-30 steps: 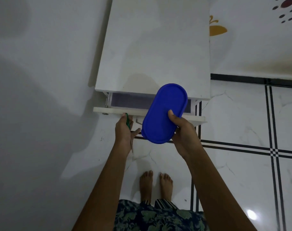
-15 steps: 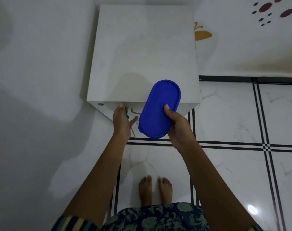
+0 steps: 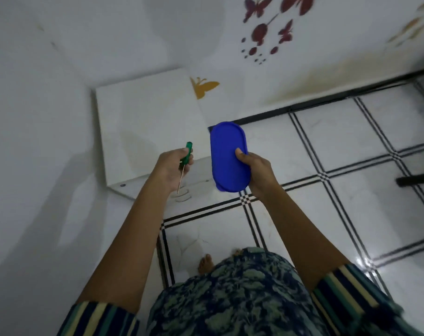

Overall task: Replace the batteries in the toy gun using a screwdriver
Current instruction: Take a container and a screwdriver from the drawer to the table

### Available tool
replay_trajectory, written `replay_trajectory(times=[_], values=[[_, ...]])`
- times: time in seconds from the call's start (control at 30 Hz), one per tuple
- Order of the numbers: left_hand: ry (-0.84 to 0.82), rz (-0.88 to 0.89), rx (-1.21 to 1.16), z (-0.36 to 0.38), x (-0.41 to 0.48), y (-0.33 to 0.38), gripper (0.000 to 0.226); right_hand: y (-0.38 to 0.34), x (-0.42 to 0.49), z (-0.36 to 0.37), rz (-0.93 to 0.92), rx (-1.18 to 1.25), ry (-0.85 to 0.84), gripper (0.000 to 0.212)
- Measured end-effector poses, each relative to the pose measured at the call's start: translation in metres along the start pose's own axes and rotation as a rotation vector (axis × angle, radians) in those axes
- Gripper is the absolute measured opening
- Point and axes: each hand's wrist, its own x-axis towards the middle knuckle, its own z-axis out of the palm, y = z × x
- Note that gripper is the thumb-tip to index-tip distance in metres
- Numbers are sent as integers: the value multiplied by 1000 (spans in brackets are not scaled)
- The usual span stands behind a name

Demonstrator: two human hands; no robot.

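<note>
The screwdriver [image 3: 184, 163] had a translucent green handle and a thin metal shaft. It sat just left of the frame's centre, its long axis nearly upright in the picture, handle toward the top, tip pointing down and slightly left. The left hand [image 3: 173, 169] was curled round the handle's lower part. The right hand [image 3: 255, 169], at mid-frame, clasped a blue oval container [image 3: 227, 156] by its right edge, thumb over its top. Behind both stood a white cabinet [image 3: 143, 122] against the wall.
</note>
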Motion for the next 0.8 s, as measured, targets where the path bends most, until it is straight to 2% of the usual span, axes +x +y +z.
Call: replay_trajectory(times=[0.1, 0.3, 0.43, 0.57, 0.8], values=[[-118, -7, 2, 65, -31, -2, 17, -30, -40, -49, -58, 72, 88, 29], [-359, -42, 198, 234, -70, -31, 11, -82, -94, -184, -211, 236, 302, 32], [-436, -57, 330, 343, -81, -61, 12, -111, -116, -274, -285, 330, 438, 25], [-507, -62, 415, 483, -100, -98, 9, -153, -131, -390, -353, 361, 537, 32], [-631, -78, 545, 695, -132, -161, 8, -217, -152, -563, -423, 423, 691, 29]])
